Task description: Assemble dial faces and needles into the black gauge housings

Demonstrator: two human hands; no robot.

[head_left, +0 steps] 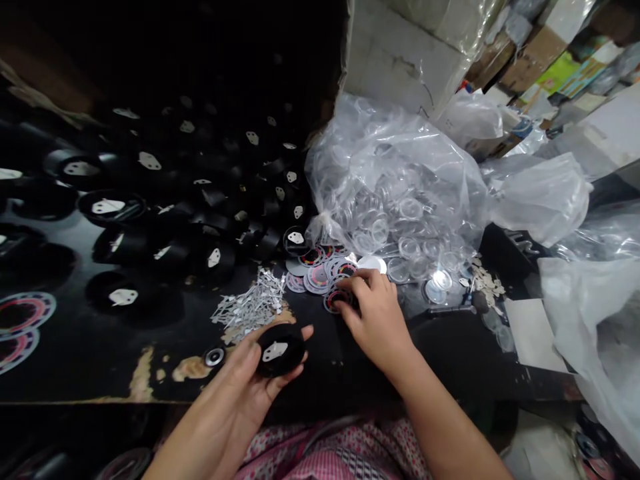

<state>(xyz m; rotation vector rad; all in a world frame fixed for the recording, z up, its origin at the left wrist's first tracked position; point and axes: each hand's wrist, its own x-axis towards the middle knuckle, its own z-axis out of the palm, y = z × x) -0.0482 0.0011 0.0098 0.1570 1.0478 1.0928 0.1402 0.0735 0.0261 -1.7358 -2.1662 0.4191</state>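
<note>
I see the left hand, lower centre, loosely cradling a black casing, and the right hand just beyond, fingertips closed on a printed disc atop the disc pile on the counter, so I judge that lifting one alone needs a fine pinch.

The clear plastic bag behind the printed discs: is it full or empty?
Full. The clear plastic bag bulges with many transparent round lids, seen through its wall; a few lie outside beside it.

Ahead of you a clear bag of transparent lenses slumps on the dark surface; silver needles lie heaped near it, cardboard boxes stacked well beyond
</note>
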